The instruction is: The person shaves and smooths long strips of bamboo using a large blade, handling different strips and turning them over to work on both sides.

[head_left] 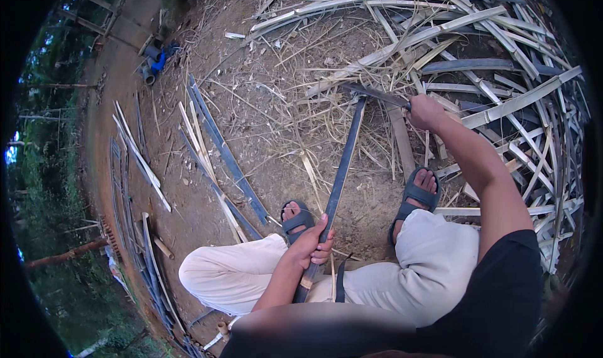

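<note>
Between my knees, my left hand [309, 245] is wrapped round a long dark bamboo strip [344, 163], which slants away from my lap toward the far ground. My right hand [427, 111] grips the handle of a machete [382, 96] at the right. Its dark blade points left and lies across the far end of the strip, apparently touching it; the exact contact is too small to make out. Thin pale shavings [370, 135] lie on the ground around the blade and the strip's far end.
A tangled heap of split bamboo [490, 62] spreads along the right and far right. More dark and pale strips [220, 144] lie to the left. My sandalled feet [419, 194] stand either side of the strip. Farther left are dark pipe-like pieces and a blue item [162, 60].
</note>
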`<state>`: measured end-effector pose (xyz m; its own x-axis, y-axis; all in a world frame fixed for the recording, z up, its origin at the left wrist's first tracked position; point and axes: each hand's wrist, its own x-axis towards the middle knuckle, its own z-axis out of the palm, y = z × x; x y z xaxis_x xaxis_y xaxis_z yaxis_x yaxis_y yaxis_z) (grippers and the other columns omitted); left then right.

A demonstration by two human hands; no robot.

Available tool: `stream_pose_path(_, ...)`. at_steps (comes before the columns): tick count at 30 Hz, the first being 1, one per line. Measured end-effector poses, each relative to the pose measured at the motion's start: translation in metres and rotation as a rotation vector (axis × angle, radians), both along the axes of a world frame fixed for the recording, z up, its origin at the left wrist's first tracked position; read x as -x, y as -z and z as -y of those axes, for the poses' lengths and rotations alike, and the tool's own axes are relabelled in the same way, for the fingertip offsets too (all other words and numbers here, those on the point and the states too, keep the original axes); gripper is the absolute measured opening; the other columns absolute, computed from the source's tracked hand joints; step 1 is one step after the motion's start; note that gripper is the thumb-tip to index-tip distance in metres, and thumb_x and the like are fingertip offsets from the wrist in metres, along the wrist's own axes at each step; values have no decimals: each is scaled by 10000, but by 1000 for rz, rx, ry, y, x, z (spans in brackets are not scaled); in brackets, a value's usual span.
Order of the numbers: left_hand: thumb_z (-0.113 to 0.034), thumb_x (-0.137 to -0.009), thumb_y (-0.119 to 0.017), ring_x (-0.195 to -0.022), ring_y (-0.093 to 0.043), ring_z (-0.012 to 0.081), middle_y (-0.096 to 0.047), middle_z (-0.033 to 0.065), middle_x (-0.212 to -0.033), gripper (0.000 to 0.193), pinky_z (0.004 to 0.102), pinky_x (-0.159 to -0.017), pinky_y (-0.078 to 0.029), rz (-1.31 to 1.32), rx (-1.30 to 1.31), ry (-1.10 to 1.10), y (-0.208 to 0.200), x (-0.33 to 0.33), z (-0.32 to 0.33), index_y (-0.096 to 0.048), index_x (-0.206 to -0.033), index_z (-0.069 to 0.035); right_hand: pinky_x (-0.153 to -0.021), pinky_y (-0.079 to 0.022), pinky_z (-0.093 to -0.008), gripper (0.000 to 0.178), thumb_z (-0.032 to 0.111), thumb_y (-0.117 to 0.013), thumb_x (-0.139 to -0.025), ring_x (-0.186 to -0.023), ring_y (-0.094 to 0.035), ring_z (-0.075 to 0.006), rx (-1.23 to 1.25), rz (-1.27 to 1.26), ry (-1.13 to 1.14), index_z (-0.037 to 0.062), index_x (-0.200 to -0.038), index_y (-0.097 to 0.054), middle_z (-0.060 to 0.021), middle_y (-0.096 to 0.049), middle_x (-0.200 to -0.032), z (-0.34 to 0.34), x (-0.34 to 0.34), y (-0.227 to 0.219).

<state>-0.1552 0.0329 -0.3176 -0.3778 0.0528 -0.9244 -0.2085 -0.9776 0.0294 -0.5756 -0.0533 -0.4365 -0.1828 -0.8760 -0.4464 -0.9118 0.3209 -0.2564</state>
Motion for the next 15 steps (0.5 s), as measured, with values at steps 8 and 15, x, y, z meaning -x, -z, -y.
stream_pose_path(8,-688,-971,-393,-372,-269,59,-364,-37,-560,582,238,-335,-218,232,205,156,-4,20,-12,-463,-865,-121,-744,-579,-450,208,181,-628,-806,-840,-710,-377,-6,-46,-16,6,-854,-729,-233,-709,-875,-5,9,-5)
stream_pose_path(15,-620,-1014,-370,-363,-273,78,-388,-25,-559,553,255,-337,-216,322,318,224,-6,23,-18,-474,-837,-106,-771,-570,-474,228,201,-639,-804,-824,-698,-397,57,66,-64,10,-916,-692,-233,-698,-848,-40,-25,-17)
